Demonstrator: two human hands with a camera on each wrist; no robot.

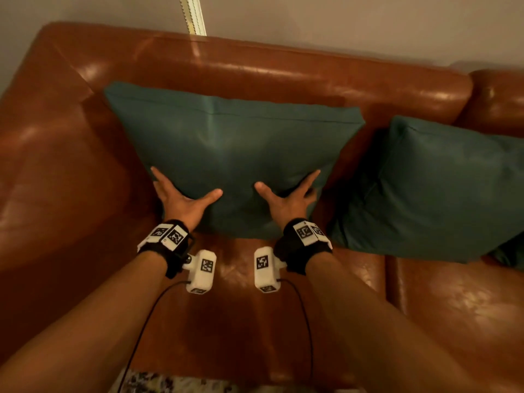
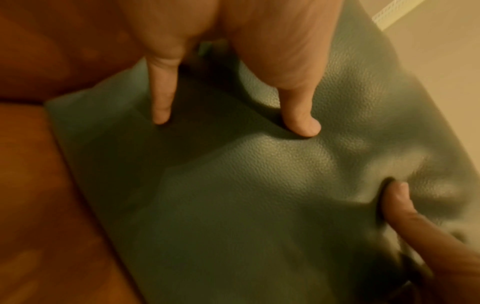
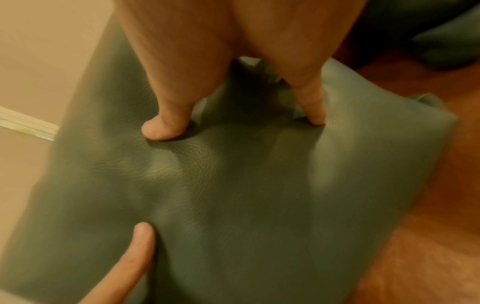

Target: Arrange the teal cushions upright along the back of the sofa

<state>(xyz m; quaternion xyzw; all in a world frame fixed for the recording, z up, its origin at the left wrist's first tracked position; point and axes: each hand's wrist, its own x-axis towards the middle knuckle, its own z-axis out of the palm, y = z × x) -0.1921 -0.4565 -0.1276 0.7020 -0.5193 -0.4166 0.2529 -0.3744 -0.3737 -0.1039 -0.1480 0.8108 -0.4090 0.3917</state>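
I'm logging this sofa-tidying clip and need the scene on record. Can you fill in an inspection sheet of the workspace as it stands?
Surface: brown leather sofa, glossy seat and backrest.
Job's things: left teal cushion leans against the backrest; right teal cushion leans beside it, its edge behind the first.
Clutter: nothing seen.
Grippers: left hand and right hand press the left cushion's lower corners, fingers spread and denting it.
Cables: black cable runs from each wrist camera towards the person.
Surroundings: pale wall with a cream vertical strip; patterned rug at the bottom edge.
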